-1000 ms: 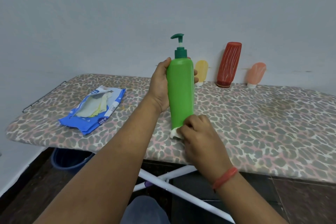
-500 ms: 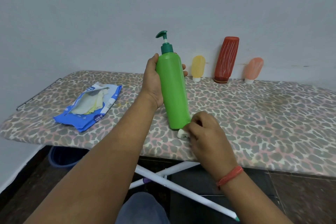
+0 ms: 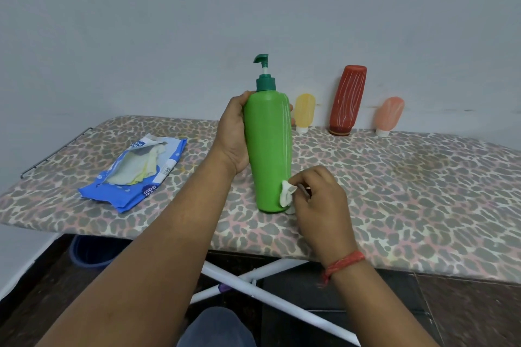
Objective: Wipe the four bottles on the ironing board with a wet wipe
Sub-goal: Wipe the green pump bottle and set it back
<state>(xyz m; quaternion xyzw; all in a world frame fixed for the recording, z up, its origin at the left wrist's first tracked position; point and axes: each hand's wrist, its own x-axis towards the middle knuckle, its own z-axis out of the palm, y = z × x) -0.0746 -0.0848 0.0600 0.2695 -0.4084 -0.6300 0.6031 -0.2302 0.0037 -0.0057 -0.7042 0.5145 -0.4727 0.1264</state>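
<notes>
Blue bucket (image 3: 90, 253): on the dark floor (image 3: 465, 315), partly hidden. White crossed legs (image 3: 270, 291): to the right of the bucket, a purple fitting (image 3: 224, 287) where they cross. Grey-blue wall (image 3: 197, 22): plain, rising behind the bucket. Black wire rack (image 3: 53, 152): above the bucket, toward the wall.

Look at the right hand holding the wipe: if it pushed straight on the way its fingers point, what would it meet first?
The right hand points left, pinching the wet wipe against the green pump bottle, so it meets that bottle's lower side at once.
</notes>
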